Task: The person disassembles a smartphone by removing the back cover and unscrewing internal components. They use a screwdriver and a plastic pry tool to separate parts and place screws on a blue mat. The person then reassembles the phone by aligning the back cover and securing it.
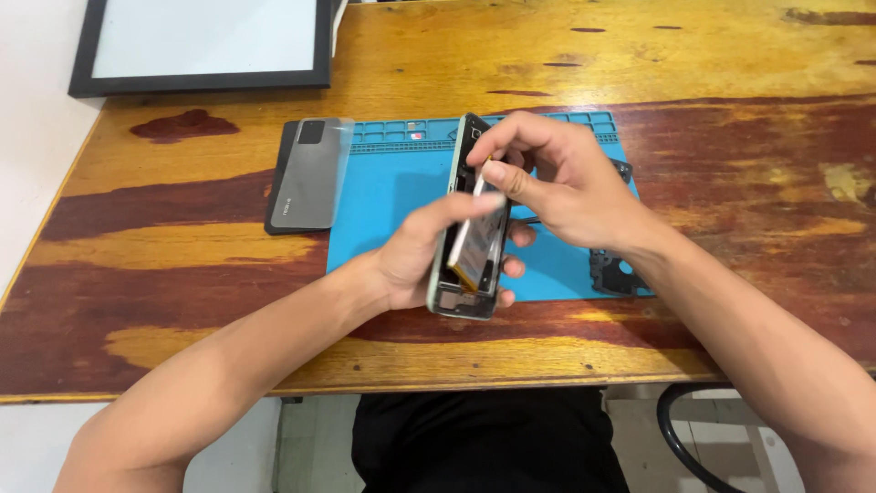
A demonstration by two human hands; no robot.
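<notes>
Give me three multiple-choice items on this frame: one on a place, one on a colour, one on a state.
1. Where does the grey back cover lie?
A. On the black frame
B. At the mat's left edge, on the table
C. In the right hand

2. What colour is the work mat?
A. Blue
B. Red
C. White

3. How is the opened phone held?
A. Flat on the mat
B. Tilted up on edge, off the mat
C. Closed, screen up

Answers: 1 B, it rests beside the mat on the wooden table. 2 A, the mat is plainly blue. 3 B, the left hand grips it raised while the right hand works at its top.
</notes>
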